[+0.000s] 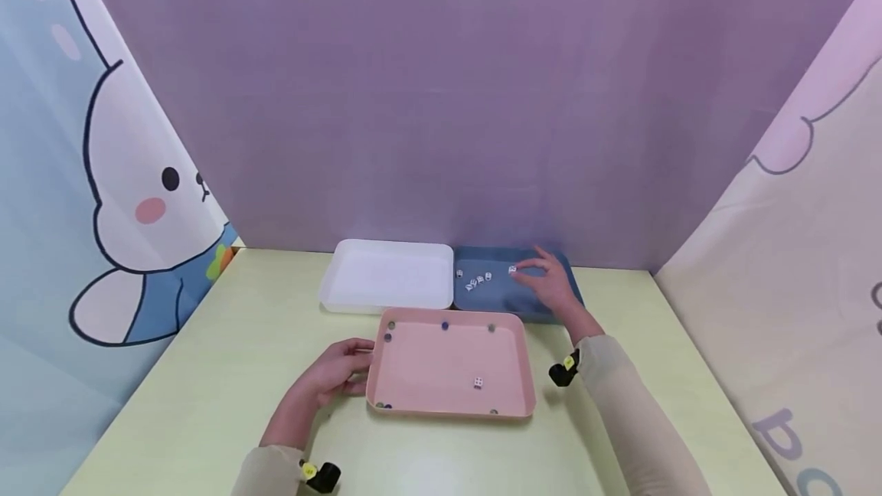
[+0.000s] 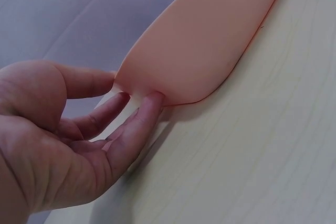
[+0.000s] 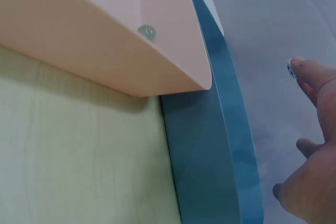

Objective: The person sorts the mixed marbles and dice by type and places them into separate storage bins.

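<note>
Above the blue tray [image 1: 506,303], my right hand [image 1: 551,285] pinches a white die [image 3: 291,68] between thumb and fingertip. Several other white dice [image 1: 480,279] lie in that tray, left of the hand. At the left end of the pink tray [image 1: 441,362], my left hand [image 1: 338,370] rests its fingertips [image 2: 152,99] against the outer wall, the fingers only lightly bent. Inside the pink tray are one white die [image 1: 478,383] and several glass marbles [image 1: 445,325], mostly along the edges and corners.
A white tray [image 1: 389,278] stands at the back left, side by side with the blue one. The pink tray sits in front of both on the pale wooden table [image 1: 207,404]. A purple backdrop [image 1: 441,98] rises behind, with printed cloth [image 1: 158,174] at the sides.
</note>
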